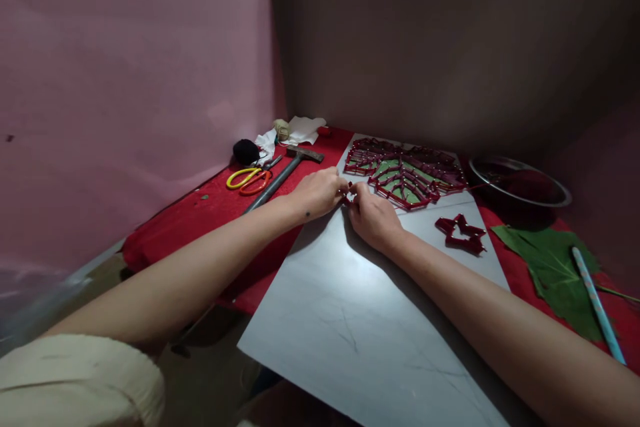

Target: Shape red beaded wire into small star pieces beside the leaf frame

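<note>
My left hand [323, 192] is closed in a pinch at the left edge of a white board [345, 307]. Facing it, my right hand [374, 217] is also closed, its fingertips almost meeting the left ones. Between them shows a bit of a small dark red thread shape [350, 192], mostly covered by the fingers. A thin red thread [470, 188] runs from the metal bowl toward my right hand. What the left fingertips pinch is hidden. Beyond the hands lies a large leaf-like string design [405, 173] in dark red and green, wound on nails. A dark red thread star [461, 235] sits right of my right hand.
On the red cloth [200, 227] at left lie a hammer [280, 180], scissors [250, 179] with yellow and orange handles, a black yarn ball [246, 151] and white paper [306, 129]. At right are a metal bowl [560, 197], green leaf [555, 267] and light-blue stick [597, 303]. Walls close in behind.
</note>
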`<state>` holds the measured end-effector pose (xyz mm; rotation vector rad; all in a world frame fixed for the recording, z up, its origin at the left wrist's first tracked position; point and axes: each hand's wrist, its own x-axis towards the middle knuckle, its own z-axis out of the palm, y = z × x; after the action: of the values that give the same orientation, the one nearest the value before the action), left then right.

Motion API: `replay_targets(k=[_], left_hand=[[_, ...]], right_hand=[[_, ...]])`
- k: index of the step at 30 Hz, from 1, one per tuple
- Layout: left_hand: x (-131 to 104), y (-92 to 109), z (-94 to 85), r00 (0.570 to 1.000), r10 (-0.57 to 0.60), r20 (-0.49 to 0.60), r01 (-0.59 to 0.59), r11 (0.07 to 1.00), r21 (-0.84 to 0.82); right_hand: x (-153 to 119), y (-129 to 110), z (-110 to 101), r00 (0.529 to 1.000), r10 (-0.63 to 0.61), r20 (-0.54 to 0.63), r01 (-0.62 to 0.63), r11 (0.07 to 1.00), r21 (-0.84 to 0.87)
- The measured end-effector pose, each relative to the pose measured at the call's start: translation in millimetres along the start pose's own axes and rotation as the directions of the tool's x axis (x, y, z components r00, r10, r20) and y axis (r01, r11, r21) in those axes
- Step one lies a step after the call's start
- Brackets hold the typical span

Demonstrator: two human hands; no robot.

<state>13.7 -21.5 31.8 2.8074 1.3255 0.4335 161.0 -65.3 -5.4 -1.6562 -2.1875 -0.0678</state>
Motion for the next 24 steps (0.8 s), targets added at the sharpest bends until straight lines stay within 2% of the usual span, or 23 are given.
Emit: replay_targets(k=[3,7,13,18,24], left_hand=[[-1,-1,12.7,0.997,0.005,-0.083,-0.009,0.999,-0.039],[-1,-2,21.3,0.992,0.007,-0.124,-0.021,0.994,-0.110],[0,-4,28.5,0.980,0.015,-0.197,-0.054,0.979,-0.195],[3,-8,28.5,0.983,-0.002,-0.182,-0.065,0.930,-0.361],[5,-6,26.8,0.989,-0.022,-0.149,-0.032,0.936,-0.350]], right_hand=[[0,1,-2,1.000,0.027,0.014,-0.028,0.999,0.045],[-2,0,-5,0.999,0.042,0.018,-0.043,0.997,0.066],[-4,-1,-6,0.997,0.082,-0.011,-0.083,0.996,-0.042],[-5,1,-6,0.995,0.101,-0.026,-0.103,0.992,-0.079],[-1,3,-9,0.984,0.179,-0.020,-0.179,0.984,-0.012]])
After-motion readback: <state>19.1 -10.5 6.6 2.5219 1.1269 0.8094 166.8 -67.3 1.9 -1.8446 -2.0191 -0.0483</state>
